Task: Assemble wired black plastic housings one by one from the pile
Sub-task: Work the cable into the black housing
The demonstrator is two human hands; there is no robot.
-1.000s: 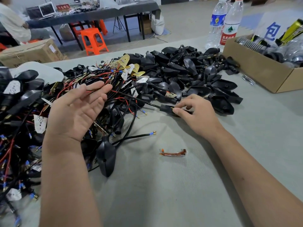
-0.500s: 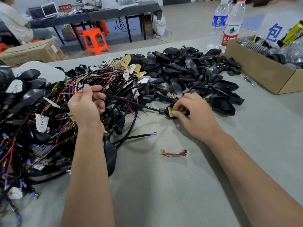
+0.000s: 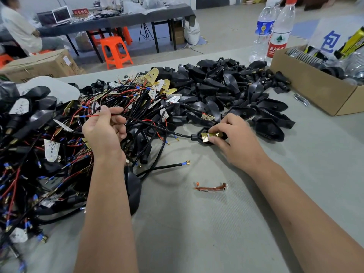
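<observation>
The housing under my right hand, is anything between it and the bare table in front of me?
Nothing visible blocks it. The housing sits at the pile's edge under the right hand; only a small orange clip lies nearer you, off to the side. Its cable runs to the left hand.

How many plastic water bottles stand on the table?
2: the blue-labelled bottle and the red-labelled bottle stand side by side at the far edge, left of the cardboard box.

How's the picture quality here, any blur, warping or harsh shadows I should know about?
Head view: wide-angle warp, the table edge bows and both forearms splay outward; light is soft and even, with faint shadows under the left hand and right hand; the centre is sharp, while the seated person at the far left and the wires at the lower-left corner are blurred.
</observation>
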